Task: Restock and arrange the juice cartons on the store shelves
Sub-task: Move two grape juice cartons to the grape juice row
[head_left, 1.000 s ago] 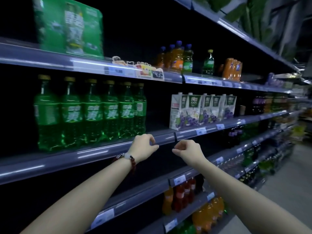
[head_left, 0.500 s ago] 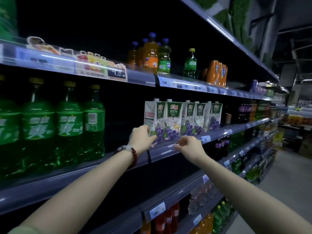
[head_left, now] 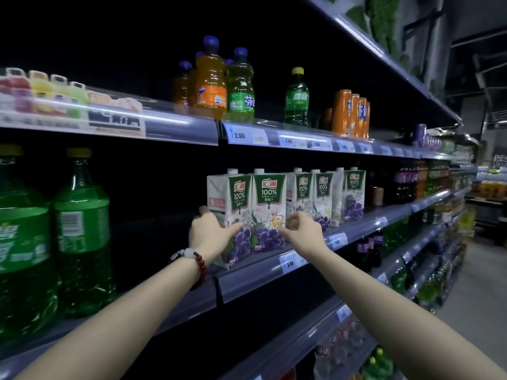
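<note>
The left hand is gripping the leftmost grape juice carton, standing upright on the middle shelf, label facing outward; the right hand is pinching the neighbouring carton.

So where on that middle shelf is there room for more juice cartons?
The bare stretch lies between the big green bottles and the leftmost juice carton, which the left hand grips. Rightwards the cartons stand packed side by side, with the right hand against them, so it is crowded there.
</note>
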Tool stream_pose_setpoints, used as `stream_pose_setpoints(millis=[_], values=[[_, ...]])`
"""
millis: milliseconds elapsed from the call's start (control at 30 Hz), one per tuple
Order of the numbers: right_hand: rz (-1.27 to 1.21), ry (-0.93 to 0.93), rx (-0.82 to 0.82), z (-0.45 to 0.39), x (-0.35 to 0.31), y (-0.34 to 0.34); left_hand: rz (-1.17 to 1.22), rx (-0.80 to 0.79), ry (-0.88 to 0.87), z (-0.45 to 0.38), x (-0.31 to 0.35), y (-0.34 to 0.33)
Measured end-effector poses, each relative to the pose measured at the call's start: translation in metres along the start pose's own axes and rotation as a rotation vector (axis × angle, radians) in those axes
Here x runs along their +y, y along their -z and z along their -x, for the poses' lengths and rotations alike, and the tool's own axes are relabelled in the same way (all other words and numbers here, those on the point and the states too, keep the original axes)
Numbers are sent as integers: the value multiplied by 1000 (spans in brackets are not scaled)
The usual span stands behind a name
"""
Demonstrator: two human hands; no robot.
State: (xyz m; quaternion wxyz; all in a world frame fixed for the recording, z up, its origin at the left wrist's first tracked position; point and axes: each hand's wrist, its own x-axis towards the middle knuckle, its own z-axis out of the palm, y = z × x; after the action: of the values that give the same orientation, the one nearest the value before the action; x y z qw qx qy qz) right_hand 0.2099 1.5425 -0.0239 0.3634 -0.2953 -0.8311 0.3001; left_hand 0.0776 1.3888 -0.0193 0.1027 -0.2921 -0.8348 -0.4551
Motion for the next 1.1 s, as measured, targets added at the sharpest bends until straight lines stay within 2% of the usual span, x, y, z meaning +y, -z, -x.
stream_pose_setpoints(millis=[233, 367, 533, 700, 833, 967, 1100], values=[[-178, -24, -28, -43, 18, -18, -81, 191, 58, -8, 6, -22], [-266, 10, -77, -60, 25, -33, -19, 148, 103, -12, 1, -26], [-476, 53, -140, -70, 45, -41, -26, 149, 72, -14, 2, -21], [-624, 90, -229, -84, 61, -32, 81, 121, 54, -14, -2, -16], [-684, 128, -352, -89, 66, -28, 223, 31, 79, -12, -5, -8], [-702, 151, -477, -97, 74, -21, 225, -11, 61, -7, -7, -2], [-640, 200, -475, -98, 76, -21, 261, 32, 68, -6, -8, -7]])
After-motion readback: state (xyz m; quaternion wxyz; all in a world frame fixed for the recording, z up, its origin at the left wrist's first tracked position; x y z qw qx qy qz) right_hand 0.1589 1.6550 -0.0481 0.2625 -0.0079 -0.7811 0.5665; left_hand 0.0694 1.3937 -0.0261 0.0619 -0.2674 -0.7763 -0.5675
